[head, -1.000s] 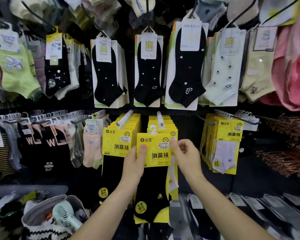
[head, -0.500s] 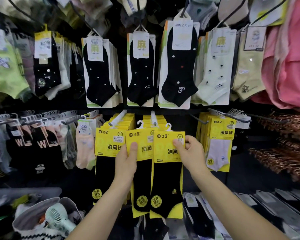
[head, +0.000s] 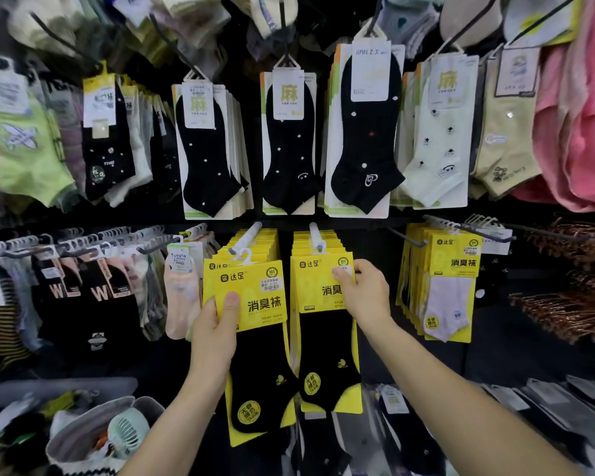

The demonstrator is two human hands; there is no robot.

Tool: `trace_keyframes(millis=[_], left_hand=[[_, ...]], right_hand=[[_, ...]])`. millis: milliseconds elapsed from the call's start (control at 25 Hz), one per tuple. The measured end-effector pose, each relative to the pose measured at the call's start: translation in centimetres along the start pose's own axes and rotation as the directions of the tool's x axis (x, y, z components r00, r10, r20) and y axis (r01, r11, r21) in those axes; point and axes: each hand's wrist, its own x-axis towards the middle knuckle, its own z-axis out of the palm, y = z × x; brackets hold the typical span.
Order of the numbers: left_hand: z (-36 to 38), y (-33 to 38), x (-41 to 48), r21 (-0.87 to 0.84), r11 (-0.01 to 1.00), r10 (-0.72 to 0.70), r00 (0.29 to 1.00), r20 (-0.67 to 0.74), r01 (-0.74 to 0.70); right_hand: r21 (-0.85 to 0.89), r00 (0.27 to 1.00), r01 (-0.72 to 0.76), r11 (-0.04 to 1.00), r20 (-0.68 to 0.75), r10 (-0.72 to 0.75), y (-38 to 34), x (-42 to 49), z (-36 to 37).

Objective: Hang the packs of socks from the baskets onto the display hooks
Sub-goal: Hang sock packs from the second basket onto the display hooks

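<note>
My left hand [head: 215, 324] grips a yellow-carded pack of black socks [head: 255, 338] by its card, the pack's white hanger loop just below the tip of the left white display hook [head: 246, 237]. My right hand [head: 364, 293] pinches the card of a second matching pack [head: 323, 338], which sits at the front of the row on the right white hook [head: 315, 235]. Both hooks carry several identical yellow packs behind.
A grey basket [head: 83, 438] holding a small mint fan and other items sits at lower left. More sock packs hang on hooks above and to both sides. Bare copper hangers [head: 564, 304] jut out at right. Flat packs lie on the shelf at lower right.
The two packs, held overlapping before, have been drawn apart. My left hand moved its pack leftward to the left hook; my right hand raised its pack onto the right hook's row.
</note>
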Motion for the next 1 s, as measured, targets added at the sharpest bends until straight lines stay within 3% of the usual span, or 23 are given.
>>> trace_keyframes(millis=[280, 400, 480, 600, 680, 840, 1000], left_hand=[[0.8, 0.2, -0.8, -0.012, 0.999, -0.041, 0.999, 0.021, 0.041], [1.9, 0.2, -1.2, -0.012, 0.997, -0.07, 0.997, 0.043, 0.07], [2.9, 0.3, -1.4, -0.016, 0.995, -0.101, 0.992, 0.071, 0.103], [5.3, 0.6, -2.0, 0.048, 0.992, -0.121, 0.981, 0.154, 0.115], [6.8, 0.8, -2.3, 0.09, 0.99, -0.127, 0.975, 0.184, 0.112], [7.8, 1.1, -1.8, 0.124, 0.99, -0.093, 0.983, 0.158, 0.073], [7.6, 0.9, -0.9, 0.108, 0.991, -0.096, 0.989, 0.114, 0.084]], right_hand=[[-0.046, 0.998, 0.016, 0.999, 0.065, -0.013, 0.5, -1.0, -0.3], [-0.09, 1.0, 0.008, 0.996, -0.015, -0.009, 0.5, -1.6, -1.1], [0.026, 0.997, 0.06, 0.998, -0.041, -0.059, 0.6, -2.7, -1.4], [0.12, 0.978, 0.116, 0.986, 0.161, -0.135, 0.7, -4.6, -1.1], [0.112, 0.979, 0.086, 0.99, 0.177, -0.105, 0.6, -4.4, -1.1], [0.087, 0.996, 0.03, 0.996, 0.082, -0.037, 0.4, -2.2, -2.2], [0.023, 0.99, 0.049, 0.999, 0.133, -0.051, -0.1, -0.9, -1.5]])
